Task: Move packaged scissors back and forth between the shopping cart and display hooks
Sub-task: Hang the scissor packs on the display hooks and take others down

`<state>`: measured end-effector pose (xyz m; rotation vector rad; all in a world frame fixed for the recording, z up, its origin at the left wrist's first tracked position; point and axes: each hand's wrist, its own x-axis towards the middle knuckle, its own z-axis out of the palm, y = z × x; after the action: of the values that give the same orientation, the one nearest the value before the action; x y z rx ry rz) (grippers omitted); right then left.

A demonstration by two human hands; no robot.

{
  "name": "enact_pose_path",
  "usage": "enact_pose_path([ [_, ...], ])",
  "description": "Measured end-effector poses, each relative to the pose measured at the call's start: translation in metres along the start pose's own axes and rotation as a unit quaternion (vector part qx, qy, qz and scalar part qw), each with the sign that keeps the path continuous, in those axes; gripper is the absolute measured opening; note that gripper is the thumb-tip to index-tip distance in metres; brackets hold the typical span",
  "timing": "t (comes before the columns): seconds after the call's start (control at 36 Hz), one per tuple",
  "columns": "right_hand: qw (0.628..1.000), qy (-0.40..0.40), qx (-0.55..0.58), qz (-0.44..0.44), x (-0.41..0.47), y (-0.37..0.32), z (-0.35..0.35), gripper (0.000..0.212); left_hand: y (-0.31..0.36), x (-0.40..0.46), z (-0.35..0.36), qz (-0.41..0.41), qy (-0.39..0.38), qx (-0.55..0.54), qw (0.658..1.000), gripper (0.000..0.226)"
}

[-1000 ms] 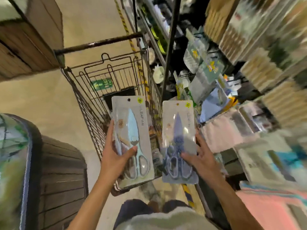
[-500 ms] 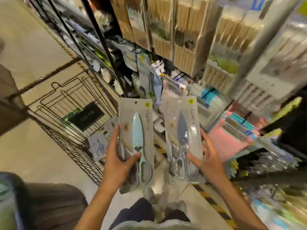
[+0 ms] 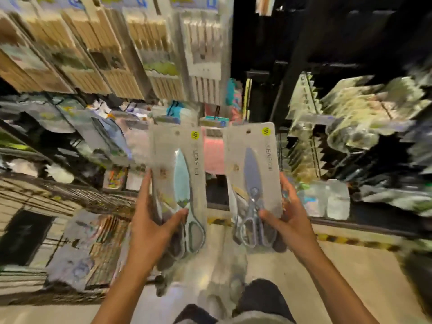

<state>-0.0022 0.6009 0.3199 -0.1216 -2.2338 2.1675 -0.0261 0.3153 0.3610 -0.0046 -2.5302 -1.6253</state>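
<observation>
My left hand grips the lower part of a grey card pack holding light-blue scissors, thumb across its front. In my right hand is a second pack with darker blue-grey scissors, held the same way by its lower end. Both packs stand upright side by side in front of me, each with a hang hole and a yellow sticker at the top. The wire shopping cart is at the lower left, blurred, with more packs lying in it. The display hooks themselves are too blurred to make out.
Shelving with hanging packets of wooden utensils fills the upper left. Pink cloths hang behind the two packs. Blurred packaged goods crowd the right. A black shelf edge and yellow-black floor tape run along the right.
The view has swung right, away from the cart and toward the shelving. Both hands still hold their packs, now raised in front of the display.
</observation>
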Motion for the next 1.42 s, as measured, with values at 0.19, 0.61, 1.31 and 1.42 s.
enact_pose_path([
  [0.19,0.995,0.103,0.001,0.012,-0.078,-0.014,-0.051,0.091,0.027,-0.029,0.040,0.041,-0.082,-0.045,0.995,0.106],
  [0.61,0.977,0.200,0.005,-0.078,-0.130,-0.048,-0.191,0.089,0.146,-0.060,0.155,0.145,-0.130,-0.083,0.977,0.107],
  [1.31,0.947,0.227,0.009,-0.225,-0.105,-0.143,-0.437,0.089,0.355,-0.063,0.336,0.259,-0.090,-0.111,0.955,0.108],
  [1.42,0.947,0.225,0.004,-0.230,-0.082,-0.149,-0.444,0.089,0.363,-0.042,0.347,0.266,-0.088,-0.116,0.953,0.109],
])
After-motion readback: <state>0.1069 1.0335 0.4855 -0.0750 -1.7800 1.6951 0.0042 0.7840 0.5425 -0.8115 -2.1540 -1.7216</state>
